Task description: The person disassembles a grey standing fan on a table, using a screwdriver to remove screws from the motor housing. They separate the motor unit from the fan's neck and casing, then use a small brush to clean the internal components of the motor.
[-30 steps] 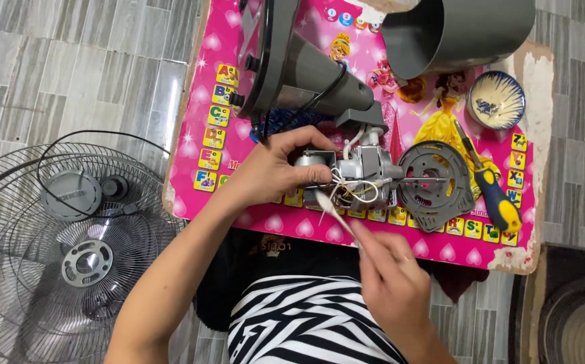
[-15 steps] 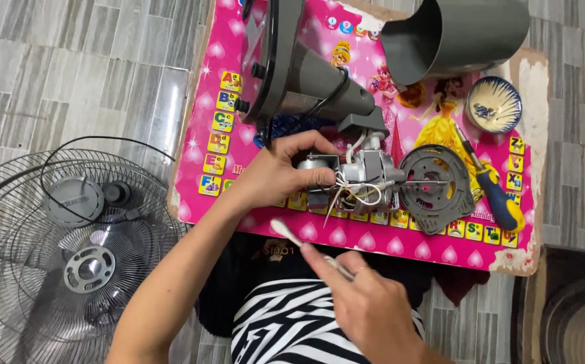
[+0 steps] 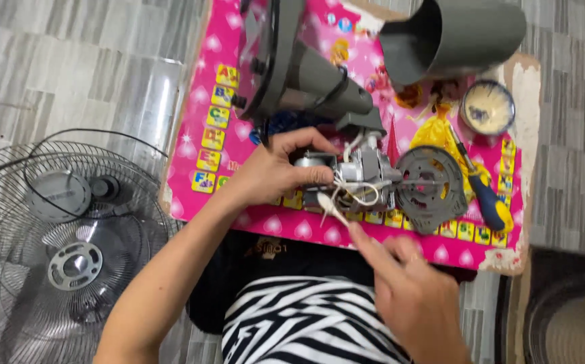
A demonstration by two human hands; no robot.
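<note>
- The left hand is reaching in from seven o'clock, forearm stretched diagonally up across the view, fingers curling over the rear end of the fan motor and clamping it against the pink mat.
- The right hand is sitting at five o'clock, wrist bent, fingers pinching together on a thin pale stick whose tip is pointing toward eleven o'clock and touching the motor's white wires.
- The fan motor is lying on its side near the middle of the mat, its shaft pointing toward three o'clock into a round grey vented cover.
- A grey fan housing is resting at twelve o'clock of the motor, with a grey tube at one o'clock.
- A screwdriver with a blue and yellow handle is lying at three o'clock, just beside the cover, below a small round tin.
- A wire fan guard is lying on the floor at nine o'clock, well apart from the mat.
</note>
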